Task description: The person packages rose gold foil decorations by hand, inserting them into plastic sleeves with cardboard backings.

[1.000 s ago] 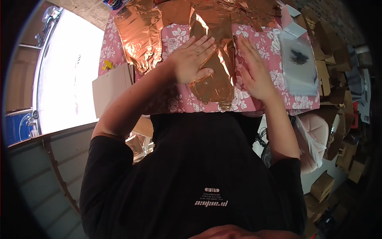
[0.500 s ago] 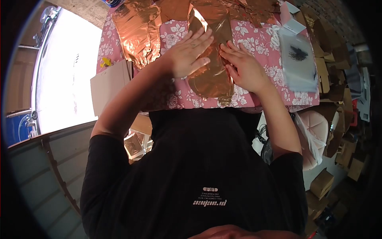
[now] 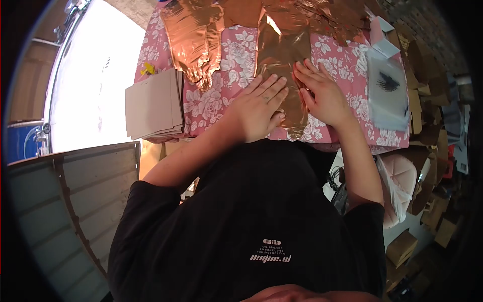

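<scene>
A flat, copper-coloured foil balloon [image 3: 284, 53] lies lengthwise on a pink floral tablecloth [image 3: 236, 50], its narrow tab near the table's front edge. My left hand [image 3: 259, 108] rests palm down across its lower left part, fingers stretched and thumb out. On the right edge of the balloon lies my right hand [image 3: 322, 93], also flat with fingers extended. Neither hand grips anything. Left of them is a second, crinkled copper foil balloon [image 3: 193, 43].
Grey-brown cardboard sheets [image 3: 153, 105] are stacked at the table's left edge, with a small yellow item [image 3: 148, 69] behind. To the right are a clear plastic bag [image 3: 387, 95] and a white folded card [image 3: 385, 40]. More foil [image 3: 332, 17] covers the back. Cardboard boxes [image 3: 402, 247] stand on the right.
My left hand has slid down the foil balloon toward the front edge. My right hand stays flat at its right side. The whole view has shifted slightly.
</scene>
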`<state>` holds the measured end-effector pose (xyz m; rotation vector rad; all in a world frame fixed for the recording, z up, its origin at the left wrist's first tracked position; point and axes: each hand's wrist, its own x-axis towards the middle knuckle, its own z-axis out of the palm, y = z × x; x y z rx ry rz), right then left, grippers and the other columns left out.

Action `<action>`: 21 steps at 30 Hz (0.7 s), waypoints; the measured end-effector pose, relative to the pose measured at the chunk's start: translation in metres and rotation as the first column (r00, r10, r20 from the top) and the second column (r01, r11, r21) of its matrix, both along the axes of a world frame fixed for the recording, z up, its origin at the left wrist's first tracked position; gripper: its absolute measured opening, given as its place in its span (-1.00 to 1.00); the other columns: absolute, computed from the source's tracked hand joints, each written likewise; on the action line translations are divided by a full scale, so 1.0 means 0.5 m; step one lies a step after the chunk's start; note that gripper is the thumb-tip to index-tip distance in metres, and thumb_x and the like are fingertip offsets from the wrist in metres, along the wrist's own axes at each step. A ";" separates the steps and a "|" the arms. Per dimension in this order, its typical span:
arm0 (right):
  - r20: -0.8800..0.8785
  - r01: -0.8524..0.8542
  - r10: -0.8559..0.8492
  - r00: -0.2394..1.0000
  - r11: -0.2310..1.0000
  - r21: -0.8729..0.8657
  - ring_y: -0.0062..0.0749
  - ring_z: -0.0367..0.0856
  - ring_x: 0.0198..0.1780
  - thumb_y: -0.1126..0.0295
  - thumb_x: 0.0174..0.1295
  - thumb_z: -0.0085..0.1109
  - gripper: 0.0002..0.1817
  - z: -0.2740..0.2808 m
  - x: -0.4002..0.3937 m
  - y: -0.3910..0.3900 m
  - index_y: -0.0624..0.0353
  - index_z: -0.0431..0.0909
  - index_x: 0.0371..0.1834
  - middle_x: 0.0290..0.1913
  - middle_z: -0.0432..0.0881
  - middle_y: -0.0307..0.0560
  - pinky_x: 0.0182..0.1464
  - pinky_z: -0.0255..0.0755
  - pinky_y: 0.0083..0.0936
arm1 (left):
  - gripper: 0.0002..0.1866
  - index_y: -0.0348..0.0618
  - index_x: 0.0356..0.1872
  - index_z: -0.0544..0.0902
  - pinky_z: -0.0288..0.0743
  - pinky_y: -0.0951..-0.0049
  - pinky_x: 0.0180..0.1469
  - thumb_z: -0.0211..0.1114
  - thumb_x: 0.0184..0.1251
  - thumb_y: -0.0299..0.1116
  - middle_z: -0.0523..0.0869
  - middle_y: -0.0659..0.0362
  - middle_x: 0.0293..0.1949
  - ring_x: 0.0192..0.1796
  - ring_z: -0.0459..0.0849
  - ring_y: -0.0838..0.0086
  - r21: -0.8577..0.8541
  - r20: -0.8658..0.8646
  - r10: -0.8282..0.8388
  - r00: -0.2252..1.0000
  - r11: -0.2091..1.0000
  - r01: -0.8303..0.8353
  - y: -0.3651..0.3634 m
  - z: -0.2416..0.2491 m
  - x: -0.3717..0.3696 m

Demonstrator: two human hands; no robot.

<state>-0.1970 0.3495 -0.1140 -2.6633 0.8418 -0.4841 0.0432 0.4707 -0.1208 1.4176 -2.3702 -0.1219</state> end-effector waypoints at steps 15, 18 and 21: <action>0.306 -0.329 0.338 0.890 0.941 -0.080 0.14 0.65 0.45 0.30 0.25 0.55 -0.57 0.155 0.343 0.142 0.25 0.76 0.13 0.28 0.78 0.06 0.52 0.52 -0.07 | -0.30 -0.18 0.69 0.35 -0.06 -0.09 0.81 0.02 0.68 -0.01 0.31 -0.02 0.74 0.79 0.21 0.11 -0.130 -0.022 0.019 1.000 0.991 -0.022 -0.012 -0.135 -0.011; 0.205 -0.519 0.527 0.825 0.850 -0.096 0.10 0.70 0.38 0.20 0.17 0.61 -0.50 0.138 0.492 0.197 0.25 0.76 0.09 0.26 0.77 0.16 0.46 0.56 -0.10 | -0.29 -0.18 0.71 0.30 -0.15 -0.16 0.82 -0.07 0.71 0.01 0.22 -0.03 0.78 0.83 0.12 0.06 -0.141 0.037 -0.035 0.999 0.989 0.039 -0.038 -0.141 0.010; 0.061 -0.558 0.565 0.823 0.823 -0.105 0.01 0.77 0.24 0.14 0.17 0.60 -0.57 0.099 0.590 0.239 0.23 0.74 -0.05 0.15 0.79 0.18 0.28 0.66 -0.16 | -0.27 -0.22 0.69 0.32 -0.23 -0.17 0.82 -0.09 0.71 0.05 0.22 -0.08 0.78 0.84 0.06 0.03 -0.110 0.133 -0.089 0.987 0.988 0.104 -0.036 -0.121 0.014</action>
